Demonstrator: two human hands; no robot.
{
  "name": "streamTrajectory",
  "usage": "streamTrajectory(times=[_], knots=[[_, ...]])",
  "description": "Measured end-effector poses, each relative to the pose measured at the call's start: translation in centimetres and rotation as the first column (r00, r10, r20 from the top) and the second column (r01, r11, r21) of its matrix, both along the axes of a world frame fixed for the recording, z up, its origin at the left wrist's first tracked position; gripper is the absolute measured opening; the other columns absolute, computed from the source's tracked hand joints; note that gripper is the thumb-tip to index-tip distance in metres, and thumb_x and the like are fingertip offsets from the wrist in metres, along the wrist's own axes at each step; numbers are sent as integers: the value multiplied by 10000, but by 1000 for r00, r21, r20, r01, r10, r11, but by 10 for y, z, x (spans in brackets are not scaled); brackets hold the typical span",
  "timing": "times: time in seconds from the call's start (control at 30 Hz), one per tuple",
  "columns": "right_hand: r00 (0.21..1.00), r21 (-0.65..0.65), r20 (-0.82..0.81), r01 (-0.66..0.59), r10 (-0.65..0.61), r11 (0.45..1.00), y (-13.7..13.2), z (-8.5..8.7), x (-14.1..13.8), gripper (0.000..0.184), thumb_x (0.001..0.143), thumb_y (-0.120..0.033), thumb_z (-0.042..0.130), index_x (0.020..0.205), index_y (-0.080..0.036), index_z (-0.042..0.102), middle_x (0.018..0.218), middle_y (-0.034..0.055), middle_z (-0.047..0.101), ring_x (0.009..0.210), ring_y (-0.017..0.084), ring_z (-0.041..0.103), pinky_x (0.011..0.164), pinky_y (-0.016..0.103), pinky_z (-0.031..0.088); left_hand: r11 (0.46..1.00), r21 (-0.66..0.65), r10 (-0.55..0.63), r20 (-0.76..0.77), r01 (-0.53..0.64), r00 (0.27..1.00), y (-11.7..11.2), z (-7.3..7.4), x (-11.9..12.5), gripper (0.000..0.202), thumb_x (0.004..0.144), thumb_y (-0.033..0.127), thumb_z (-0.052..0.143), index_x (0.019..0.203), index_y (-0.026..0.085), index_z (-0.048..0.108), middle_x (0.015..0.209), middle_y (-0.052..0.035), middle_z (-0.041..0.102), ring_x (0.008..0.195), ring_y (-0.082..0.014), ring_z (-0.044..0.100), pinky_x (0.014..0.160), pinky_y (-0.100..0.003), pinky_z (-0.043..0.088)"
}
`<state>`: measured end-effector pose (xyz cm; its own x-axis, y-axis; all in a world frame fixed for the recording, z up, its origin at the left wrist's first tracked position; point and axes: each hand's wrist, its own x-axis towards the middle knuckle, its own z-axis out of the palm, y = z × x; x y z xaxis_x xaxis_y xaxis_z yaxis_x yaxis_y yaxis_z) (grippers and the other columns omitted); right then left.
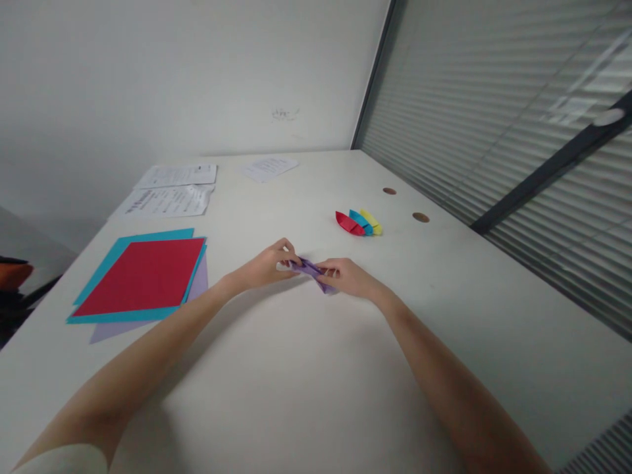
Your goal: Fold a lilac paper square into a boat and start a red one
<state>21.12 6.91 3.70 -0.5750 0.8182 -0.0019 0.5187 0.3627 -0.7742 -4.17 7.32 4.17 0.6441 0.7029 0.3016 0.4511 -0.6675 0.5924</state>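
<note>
A small piece of folded purple paper (312, 268) is held between my two hands, just above the white table. My left hand (276, 263) pinches its left end between thumb and fingers. At its right end, my right hand (344, 275) grips the paper the same way, and part of the folds is hidden behind the fingers. Beyond my right hand lie three folded paper pieces, side by side and partly overlapping: a red one (348, 224), a blue one (361, 222) and a yellow one (372, 221). They have pointed, boat-like shapes.
Left of my left arm lies a stack of coloured sheets, with a red sheet (148, 273) over blue and light purple ones. Printed papers (170, 199) lie at the back left, another printed sheet (269, 168) at the back. A blind-covered window (494, 131) borders the white table (306, 388) on the right.
</note>
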Motion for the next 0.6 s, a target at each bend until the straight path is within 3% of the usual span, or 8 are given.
streamTrajectory(times=[0.17,0.33,0.47,0.6], knots=[[990,191,129,24,-50,981,4,-14,3,298,922,-336,525,816,-176,752,714,33,627,593,122,527,570,251,350,999,-40,-36,-41,35,999,-2,-18,0,305,891,361,594,1152,232,685,1062,-71,548,874,-147,610,853,-300,516],[981,257,191,-32,-19,966,5,-23,0,269,939,-306,523,886,-204,766,825,54,634,656,126,555,652,265,389,997,71,9,-99,-2,995,-4,-38,8,327,880,391,617,1150,227,704,1090,-105,593,986,-201,588,903,-338,473],[996,226,67,40,-57,973,0,-21,4,315,907,-366,575,1162,-212,677,949,64,666,739,142,599,710,282,466,989,126,94,-111,-79,989,-3,-48,12,312,928,413,537,1093,232,731,1037,-100,629,956,-201,584,894,-352,446],[995,223,-91,61,-41,973,-8,-23,18,373,779,-359,731,1119,-224,658,1080,72,654,883,172,627,774,312,525,982,137,144,-113,-128,983,0,-53,12,328,942,418,507,1020,212,751,985,-98,642,910,-200,569,878,-369,434]])
